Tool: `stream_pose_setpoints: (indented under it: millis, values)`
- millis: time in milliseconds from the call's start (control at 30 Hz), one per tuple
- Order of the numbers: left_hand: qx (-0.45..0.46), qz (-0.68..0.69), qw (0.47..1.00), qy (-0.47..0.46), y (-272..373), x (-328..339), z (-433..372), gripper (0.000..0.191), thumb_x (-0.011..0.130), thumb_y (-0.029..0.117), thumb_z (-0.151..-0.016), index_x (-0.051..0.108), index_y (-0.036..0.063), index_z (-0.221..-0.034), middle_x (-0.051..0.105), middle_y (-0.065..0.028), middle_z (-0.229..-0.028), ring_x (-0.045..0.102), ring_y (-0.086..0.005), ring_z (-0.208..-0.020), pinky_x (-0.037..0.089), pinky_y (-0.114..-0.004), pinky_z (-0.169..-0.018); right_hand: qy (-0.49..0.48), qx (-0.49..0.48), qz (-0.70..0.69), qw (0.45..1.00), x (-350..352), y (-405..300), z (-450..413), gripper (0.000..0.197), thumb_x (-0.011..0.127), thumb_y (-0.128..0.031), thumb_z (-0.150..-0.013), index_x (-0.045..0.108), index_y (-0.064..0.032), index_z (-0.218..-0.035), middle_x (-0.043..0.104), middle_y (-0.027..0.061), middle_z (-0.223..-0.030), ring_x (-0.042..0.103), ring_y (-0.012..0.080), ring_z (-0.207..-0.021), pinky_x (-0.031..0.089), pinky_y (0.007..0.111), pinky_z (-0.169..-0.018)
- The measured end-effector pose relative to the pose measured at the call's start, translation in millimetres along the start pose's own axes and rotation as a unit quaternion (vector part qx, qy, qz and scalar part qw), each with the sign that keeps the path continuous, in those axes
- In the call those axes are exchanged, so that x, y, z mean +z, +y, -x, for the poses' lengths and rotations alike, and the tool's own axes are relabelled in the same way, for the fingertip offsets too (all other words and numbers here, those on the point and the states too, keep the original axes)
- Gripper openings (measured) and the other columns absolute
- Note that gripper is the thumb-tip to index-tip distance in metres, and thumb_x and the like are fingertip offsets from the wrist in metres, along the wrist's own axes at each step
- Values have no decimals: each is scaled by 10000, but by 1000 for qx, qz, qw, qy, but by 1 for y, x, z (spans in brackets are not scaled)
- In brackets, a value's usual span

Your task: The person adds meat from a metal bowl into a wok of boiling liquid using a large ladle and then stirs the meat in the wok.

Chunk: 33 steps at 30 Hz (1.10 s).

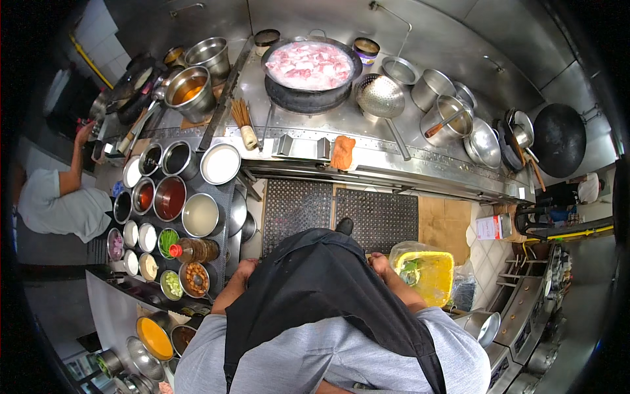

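My left hand [247, 267] is low at the left edge of my black apron [305, 276], its fingers partly hidden. At the apron's right edge is my right hand [378, 263], fingers curled, beside a yellow plastic bin [447, 276] with a clear liner and green scraps. Whether either hand grips the cloth cannot be told. In front of me, a large wok [312, 89] on a burner ring [307, 101] holds pieces of raw-looking pale pink meat [310, 64] in whitish, foamy liquid. A perforated strainer ladle [380, 96] rests to its right.
Seasoning containers, including a white-filled pot [220, 164] and a red-capped bottle [197, 250], crowd the left. A bamboo brush [243, 123] and an orange cloth [342, 152] lie along the stove's front. Metal pots [433, 88] stand right. Another person [64, 202] is at far left. Rubber mats [376, 216] cover the floor.
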<state>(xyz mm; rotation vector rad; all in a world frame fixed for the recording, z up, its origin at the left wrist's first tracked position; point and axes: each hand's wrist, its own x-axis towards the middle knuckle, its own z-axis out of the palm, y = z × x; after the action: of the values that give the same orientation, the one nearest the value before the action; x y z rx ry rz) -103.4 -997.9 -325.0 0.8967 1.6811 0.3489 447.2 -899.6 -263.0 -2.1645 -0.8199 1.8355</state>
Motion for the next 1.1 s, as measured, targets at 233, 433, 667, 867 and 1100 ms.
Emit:
stream_pose_setpoints:
  millis: [233,433,667,867,1100]
  values:
    - [30,-73,997,-25,-5,-2,-9,276,534,147,-868,648,4,-1074,679,-95,-999,625,-203,-897,478,-315,-793,0,2,0,1000,2,-5,5,517,559,-78,-831,406,-11,-1321,617,117,-928,589,192,-689,480,318,-568]
    - [107,-119,986,-36,-22,-3,-18,269,528,181,-884,661,14,-1048,684,-92,-967,628,-197,-868,480,-317,-767,3,-4,-73,997,2,14,-10,444,557,-40,-814,455,-9,-1245,602,89,-869,571,177,-667,464,304,-573]
    - [40,-94,992,-77,-23,-2,-19,452,502,371,-824,618,70,-1141,613,-105,-1154,584,-246,-1039,443,-333,-897,0,-18,-50,999,3,19,-16,288,550,-18,-791,520,-21,-1077,569,63,-807,548,178,-684,453,323,-596]
    - [50,-155,983,-86,-26,-6,-21,468,513,373,-812,609,69,-1155,603,-98,-1169,569,-252,-1059,447,-346,-892,11,-5,-22,1000,8,2,3,421,574,-79,-784,492,2,-1189,600,82,-865,573,184,-719,471,318,-620]
    - [17,-137,983,-119,-6,-7,-7,549,518,431,-788,576,82,-1208,580,-108,-1245,559,-278,-1128,445,-364,-927,4,-13,-12,1000,7,13,-7,421,580,-94,-789,491,2,-1189,605,86,-863,576,191,-696,472,319,-618]
